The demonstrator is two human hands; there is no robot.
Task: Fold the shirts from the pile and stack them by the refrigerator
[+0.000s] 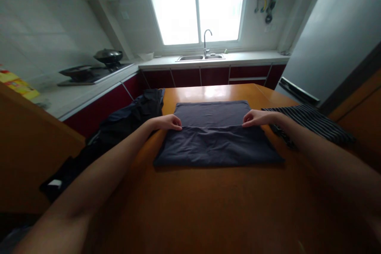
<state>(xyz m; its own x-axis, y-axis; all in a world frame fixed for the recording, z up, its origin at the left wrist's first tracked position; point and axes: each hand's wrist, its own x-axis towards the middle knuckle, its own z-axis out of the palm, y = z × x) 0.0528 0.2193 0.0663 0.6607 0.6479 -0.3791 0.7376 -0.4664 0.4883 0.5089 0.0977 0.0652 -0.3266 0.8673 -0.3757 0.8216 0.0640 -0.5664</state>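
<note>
A dark blue-grey garment (214, 143) lies flat on the orange wooden table (208, 206), with a folded edge running across its middle. My left hand (169, 122) pinches that folded edge at its left end, fingers closed. At the right end of the same edge, my right hand (254, 119) grips the cloth in the same way. Both arms reach forward over the table.
A heap of dark clothes (125, 123) hangs off the table's left side. A black-and-white striped garment (312, 121) lies at the right. Beyond are a counter with a sink (201, 57) and tap under a window, a stove with pans (92, 70) on the left, and a grey fridge (327, 39) on the right.
</note>
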